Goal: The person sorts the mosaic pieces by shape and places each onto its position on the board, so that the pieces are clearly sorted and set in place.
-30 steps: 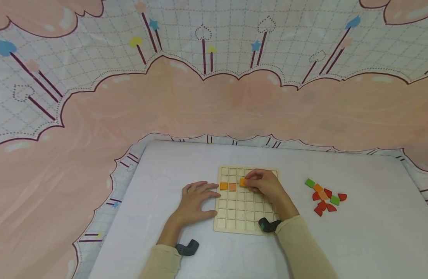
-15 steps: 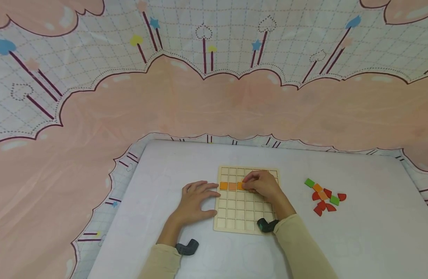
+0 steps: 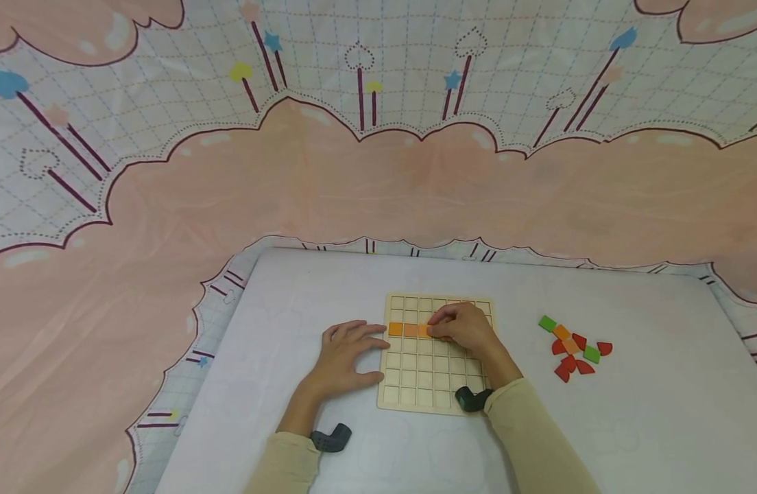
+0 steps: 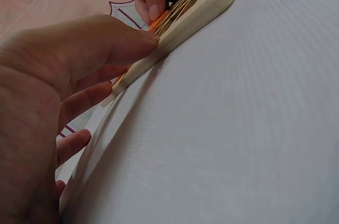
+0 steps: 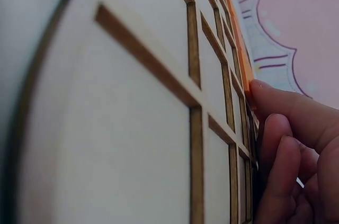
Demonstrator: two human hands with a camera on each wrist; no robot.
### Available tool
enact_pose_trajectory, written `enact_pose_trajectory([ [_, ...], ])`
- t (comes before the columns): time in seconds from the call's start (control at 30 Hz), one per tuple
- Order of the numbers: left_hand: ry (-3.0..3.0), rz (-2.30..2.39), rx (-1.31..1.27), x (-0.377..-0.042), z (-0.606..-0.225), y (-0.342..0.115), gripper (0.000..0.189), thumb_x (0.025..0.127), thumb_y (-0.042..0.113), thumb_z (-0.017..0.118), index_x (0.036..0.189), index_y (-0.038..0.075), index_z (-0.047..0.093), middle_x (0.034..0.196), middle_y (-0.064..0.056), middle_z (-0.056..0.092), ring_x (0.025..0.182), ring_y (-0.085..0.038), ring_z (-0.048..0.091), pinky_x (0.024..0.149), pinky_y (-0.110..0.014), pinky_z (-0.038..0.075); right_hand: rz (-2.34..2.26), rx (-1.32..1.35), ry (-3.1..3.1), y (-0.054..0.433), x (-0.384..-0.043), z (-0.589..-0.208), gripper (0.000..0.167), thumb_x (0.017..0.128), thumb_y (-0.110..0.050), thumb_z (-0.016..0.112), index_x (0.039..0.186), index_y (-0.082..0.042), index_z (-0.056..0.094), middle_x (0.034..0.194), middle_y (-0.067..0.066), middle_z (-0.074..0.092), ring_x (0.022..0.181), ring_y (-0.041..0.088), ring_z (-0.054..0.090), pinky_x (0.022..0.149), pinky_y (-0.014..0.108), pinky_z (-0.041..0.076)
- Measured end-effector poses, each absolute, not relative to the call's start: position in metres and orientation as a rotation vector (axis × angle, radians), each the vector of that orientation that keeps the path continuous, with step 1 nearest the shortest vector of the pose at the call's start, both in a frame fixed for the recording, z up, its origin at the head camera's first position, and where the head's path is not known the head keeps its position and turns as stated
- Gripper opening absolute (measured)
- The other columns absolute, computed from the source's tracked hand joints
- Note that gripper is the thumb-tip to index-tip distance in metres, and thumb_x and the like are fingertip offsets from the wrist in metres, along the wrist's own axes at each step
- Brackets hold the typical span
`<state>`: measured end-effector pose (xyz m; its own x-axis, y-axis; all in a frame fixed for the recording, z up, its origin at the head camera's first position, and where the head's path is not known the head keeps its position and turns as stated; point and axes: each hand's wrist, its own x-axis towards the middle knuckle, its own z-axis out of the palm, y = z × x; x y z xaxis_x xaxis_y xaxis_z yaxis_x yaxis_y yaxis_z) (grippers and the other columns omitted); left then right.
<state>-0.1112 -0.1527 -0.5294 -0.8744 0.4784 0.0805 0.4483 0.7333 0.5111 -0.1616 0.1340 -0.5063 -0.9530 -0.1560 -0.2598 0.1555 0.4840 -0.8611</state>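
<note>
With our right hand [image 3: 467, 329] we pinch an orange tile [image 3: 424, 331] at its right side; it lies in the third row from the far edge of the wooden board [image 3: 424, 379], though we cannot tell whether it is fully seated. Two other tiles [image 3: 395, 329] line up to its left. Our left hand [image 3: 347, 358] spreads its fingers, its thumb touching the board's left edge. Well to the right, we see loose pieces [image 3: 572, 346] in green, orange and red on the white table [image 3: 317, 288].
</note>
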Motion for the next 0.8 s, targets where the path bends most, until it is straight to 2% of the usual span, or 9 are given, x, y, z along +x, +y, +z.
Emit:
enact_pose_trajectory([
  [0.37, 2.858, 0.816, 0.759, -0.1115, -0.5283, -0.1532, 0.049, 0.078, 0.046, 0.074, 0.125, 0.033, 0.070, 0.153, 0.010, 0.052, 0.147, -0.024, 0.035, 0.116, -0.060, 0.015, -1.395, -0.009, 2.478, 0.1341, -0.1628, -0.5085, 0.020, 0.075, -0.018, 0.087, 0.093, -0.013, 0.079, 0.069, -0.003, 0.064, 0.069, 0.015, 0.056, 0.065, 0.028, 0.046],
  [0.8, 2.853, 0.836, 0.770, -0.1114, -0.5283, -0.1541, 0.049, 0.078, 0.046, 0.075, 0.125, 0.034, 0.070, 0.153, 0.011, 0.052, 0.147, -0.023, 0.035, 0.115, -0.060, 0.015, -1.401, -0.033, 2.472, 0.1354, -0.1621, -0.5072, 0.021, 0.074, -0.016, 0.088, 0.093, -0.011, 0.079, 0.069, -0.004, 0.059, 0.066, 0.014, 0.052, 0.062, 0.028, 0.043],
])
